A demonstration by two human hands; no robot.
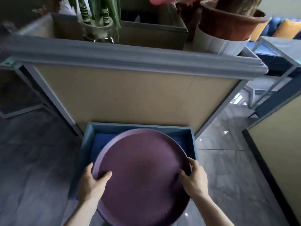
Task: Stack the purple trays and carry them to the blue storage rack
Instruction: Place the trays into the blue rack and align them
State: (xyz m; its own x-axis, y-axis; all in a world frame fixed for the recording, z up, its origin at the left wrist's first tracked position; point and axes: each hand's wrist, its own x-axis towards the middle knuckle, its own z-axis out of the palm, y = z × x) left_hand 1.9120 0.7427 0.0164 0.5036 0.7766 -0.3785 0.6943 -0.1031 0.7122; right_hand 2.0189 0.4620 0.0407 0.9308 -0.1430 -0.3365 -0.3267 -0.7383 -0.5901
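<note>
Nearest the camera, both hands grip a large round purple plastic tray (141, 176) by its rim. The left hand (93, 181) clamps the left edge with the thumb lying over the tray's inner surface; the right hand (194, 176) clamps the right edge, thumb hooked over the rim. Whether one tray or a stack is held cannot be told from this view. The tray hangs over a blue rectangular open-topped storage bin (192, 144) that sits low on the glossy grey tiled floor (224, 168), and it hides most of the bin's blue inside. Behind the bin rises a tan panel in a grey-blue metal frame (130, 95). On the counter above stand a clear glass vase with green stems (97, 28) and a brown plant pot set in a white one (228, 25).
</note>
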